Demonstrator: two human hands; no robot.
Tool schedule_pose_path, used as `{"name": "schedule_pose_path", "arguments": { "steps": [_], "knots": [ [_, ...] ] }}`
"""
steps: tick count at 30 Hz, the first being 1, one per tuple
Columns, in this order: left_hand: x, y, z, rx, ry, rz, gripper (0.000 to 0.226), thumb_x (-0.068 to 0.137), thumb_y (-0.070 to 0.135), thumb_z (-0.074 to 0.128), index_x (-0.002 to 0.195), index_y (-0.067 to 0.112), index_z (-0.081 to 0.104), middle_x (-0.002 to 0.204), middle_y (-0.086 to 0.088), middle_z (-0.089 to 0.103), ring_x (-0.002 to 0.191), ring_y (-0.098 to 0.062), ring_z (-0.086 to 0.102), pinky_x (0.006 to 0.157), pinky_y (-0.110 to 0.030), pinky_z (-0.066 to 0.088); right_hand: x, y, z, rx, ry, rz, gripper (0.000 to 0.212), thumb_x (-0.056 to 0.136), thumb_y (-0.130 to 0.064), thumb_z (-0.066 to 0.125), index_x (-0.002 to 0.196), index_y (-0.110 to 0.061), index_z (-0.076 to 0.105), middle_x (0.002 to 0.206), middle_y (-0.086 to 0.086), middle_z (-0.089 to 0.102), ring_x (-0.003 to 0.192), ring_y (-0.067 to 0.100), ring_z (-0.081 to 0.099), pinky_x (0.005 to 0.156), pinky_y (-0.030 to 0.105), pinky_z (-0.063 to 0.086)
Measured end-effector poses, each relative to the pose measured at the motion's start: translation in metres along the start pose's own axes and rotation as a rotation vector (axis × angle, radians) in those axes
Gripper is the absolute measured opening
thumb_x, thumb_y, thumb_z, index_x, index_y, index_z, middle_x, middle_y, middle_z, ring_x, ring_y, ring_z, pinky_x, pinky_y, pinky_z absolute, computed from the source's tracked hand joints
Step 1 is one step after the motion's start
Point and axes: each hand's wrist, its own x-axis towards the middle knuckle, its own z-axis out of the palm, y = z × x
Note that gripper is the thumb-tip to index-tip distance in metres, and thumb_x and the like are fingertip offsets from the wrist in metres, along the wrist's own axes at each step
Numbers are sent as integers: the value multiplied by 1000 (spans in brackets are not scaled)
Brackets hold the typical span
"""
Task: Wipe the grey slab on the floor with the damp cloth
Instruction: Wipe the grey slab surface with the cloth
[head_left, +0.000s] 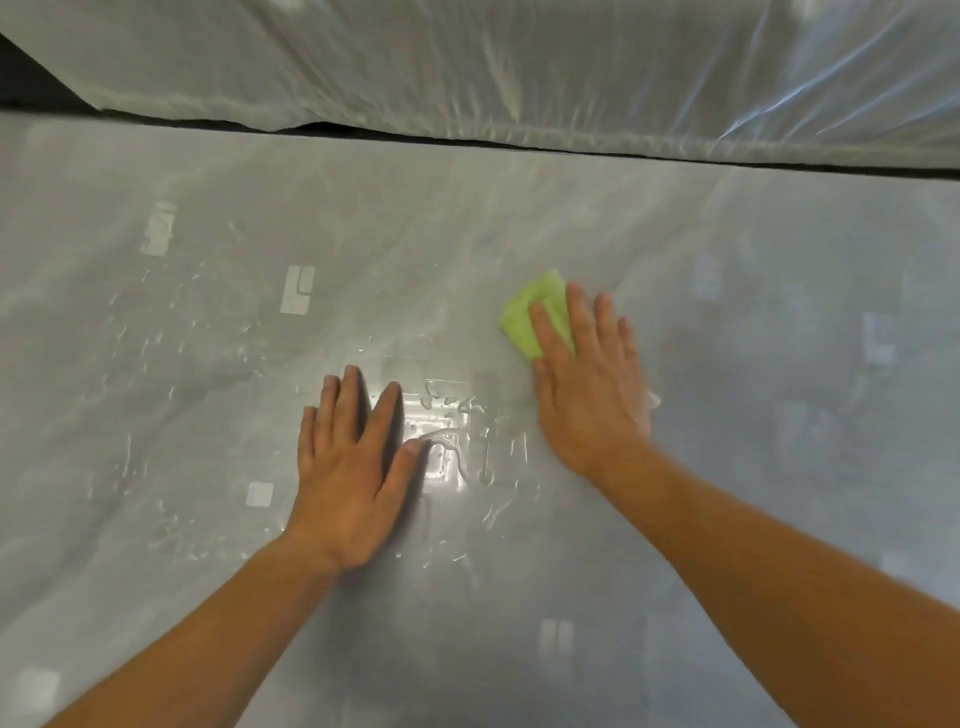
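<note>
The grey slab fills most of the view, glossy, with water streaks and droplets around its middle and left. My right hand lies flat on a folded light-green cloth, pressing it against the slab; the cloth's far end sticks out past my fingertips. My left hand rests palm down on the slab to the left, fingers spread, holding nothing. A small puddle of water lies between the two hands.
A sheet of translucent plastic covers something along the far side, beyond the slab's far edge. A dark gap runs between that edge and the plastic. Ceiling lights reflect as pale patches on the slab.
</note>
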Motion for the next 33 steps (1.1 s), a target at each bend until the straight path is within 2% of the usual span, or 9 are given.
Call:
{"name": "schedule_pose_path", "arguments": {
  "steps": [2,4,8,12,16,23,27,29,33],
  "knots": [
    [1,-4,0,-23,-62,7,81,86,77,3,158,39,-1,162,5,-31,143,-8,-39,117,-36,-24,-53,-15,8,-62,-77,-243,56,102,-38,33,156,-30,25,167,8,13,152,39,11,123,53,12],
    [4,-8,-2,-32,-130,22,83,83,80,4,156,42,-5,160,7,-36,140,-7,-42,114,-33,-28,-64,11,7,-59,-100,-308,55,102,-39,33,156,-33,25,167,5,14,152,37,13,124,51,11],
    [4,-11,-4,-19,-157,33,82,83,78,8,156,44,-9,158,7,-39,139,-7,-44,112,-31,-30,-41,73,-9,30,4,160,57,99,-41,29,155,-33,28,167,8,14,152,37,14,124,49,11],
    [5,-11,-4,-26,-173,39,82,82,76,8,156,44,-10,159,6,-39,139,-7,-45,113,-33,-29,-82,53,1,57,54,309,60,98,-39,31,157,-27,26,166,14,13,152,38,12,123,50,12],
    [4,-15,-6,-78,-184,81,81,83,72,6,157,41,-7,159,7,-37,139,-6,-44,113,-33,-29,-117,-18,21,83,-1,214,60,98,-37,28,157,-27,23,166,14,11,153,36,9,124,48,7],
    [3,-24,-3,-226,-114,110,83,88,62,15,159,25,-10,164,10,-25,144,-1,-33,117,-30,-24,-1,-88,25,62,15,58,58,102,-33,33,158,-26,19,167,13,5,153,39,4,124,51,4],
    [3,-24,-3,-273,-95,117,84,86,60,14,159,24,-10,165,10,-23,145,-1,-32,116,-28,-24,-48,-75,28,-85,-77,-332,59,102,-32,38,158,-27,20,167,11,10,152,40,10,123,55,10],
    [3,-24,-3,-264,-95,126,84,87,59,16,159,24,-7,164,9,-24,145,-2,-33,114,-26,-26,-57,-49,22,-108,-114,-432,56,102,-33,36,157,-30,24,167,9,14,151,39,13,123,55,11],
    [4,-24,-4,-232,-109,132,77,90,46,25,160,23,4,165,4,-24,146,-8,-32,111,-25,-28,-27,-27,13,-1,-38,-128,55,100,-35,30,155,-33,29,167,6,16,152,39,12,123,51,5]
  ]
}}
